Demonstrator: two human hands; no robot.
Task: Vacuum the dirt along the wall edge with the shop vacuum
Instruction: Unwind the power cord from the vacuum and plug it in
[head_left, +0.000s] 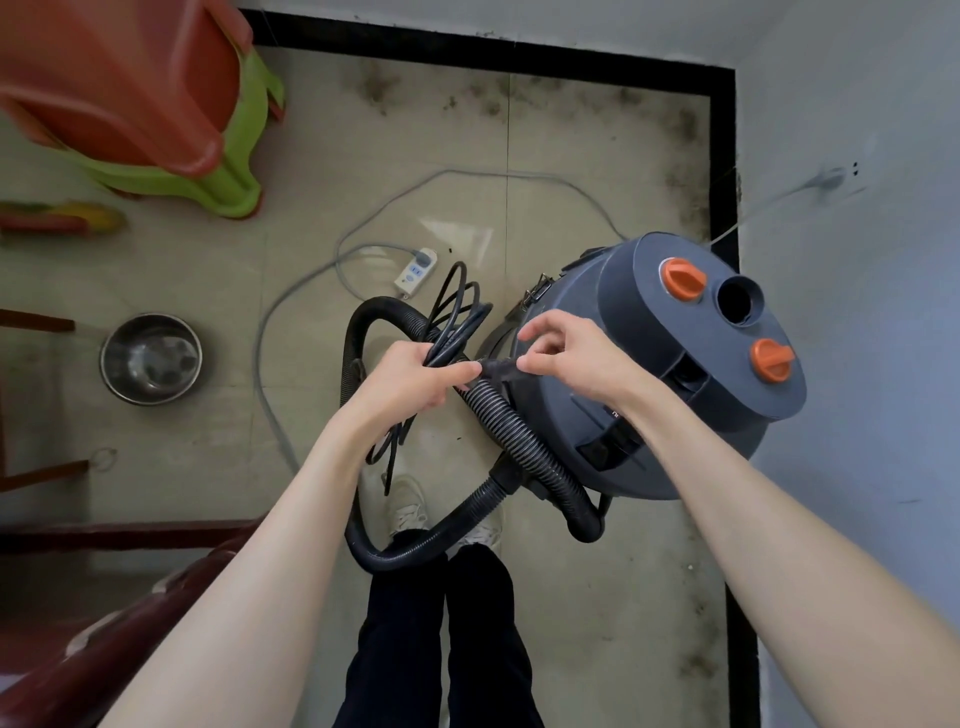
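Left hand (415, 382) wrapped around looped black cord (457, 312), kept tidy; right hand (566, 358) pinching its plug (493, 370), likely for power strip (415, 271) at 11 o'clock; shop vacuum (670, 374) at 3 o'clock by dirty wall edge (691, 135).

Grey shop vacuum (660, 374) with orange knobs stands upright by the right wall's black baseboard; dirt (685, 156) speckles the floor's far right corner.

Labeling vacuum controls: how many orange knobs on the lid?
2. One orange knob sits beside the open port, on its far side; the other orange knob on its near side. Neither is touched.
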